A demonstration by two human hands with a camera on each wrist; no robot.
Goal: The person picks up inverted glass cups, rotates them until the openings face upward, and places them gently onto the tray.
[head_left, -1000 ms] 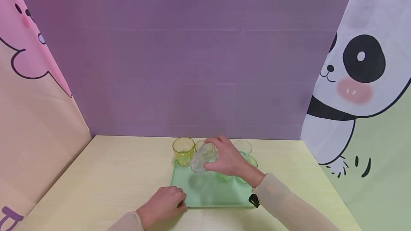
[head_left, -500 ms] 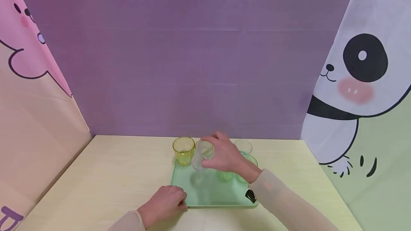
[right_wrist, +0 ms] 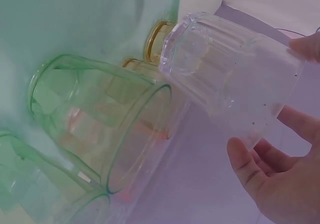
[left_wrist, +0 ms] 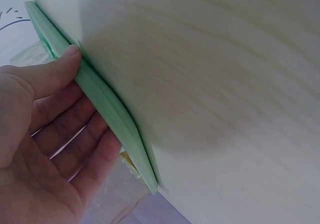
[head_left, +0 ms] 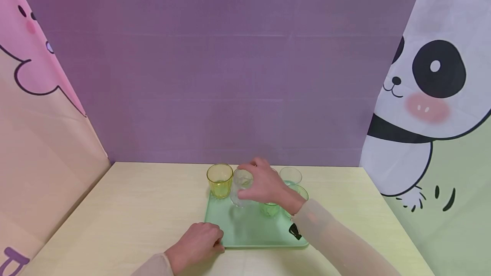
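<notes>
My right hand [head_left: 264,184] holds a clear tumbler [head_left: 238,202] over the back left of a green tray [head_left: 253,233]. In the right wrist view, thumb and fingers grip the clear tumbler [right_wrist: 235,78] near its rim, with its faceted base towards the tray. My left hand [head_left: 197,242] is at the tray's front left corner. Its thumb lies on the tray's edge [left_wrist: 117,119] and the fingertips pass behind it. Left of the clear tumbler stands a yellow glass [head_left: 220,182]; another yellow one is mostly hidden behind it in the head view.
Green glasses [head_left: 270,210] stand on the tray's right part, partly behind the right forearm. A pale glass [head_left: 290,175] is at the back right. The light wooden table [head_left: 134,199] meets a purple backdrop [head_left: 245,76] at its far edge.
The right hand has shifted slightly left with the clear tumbler, which has turned from tilted to nearly upright. My left hand stays at the tray corner.
</notes>
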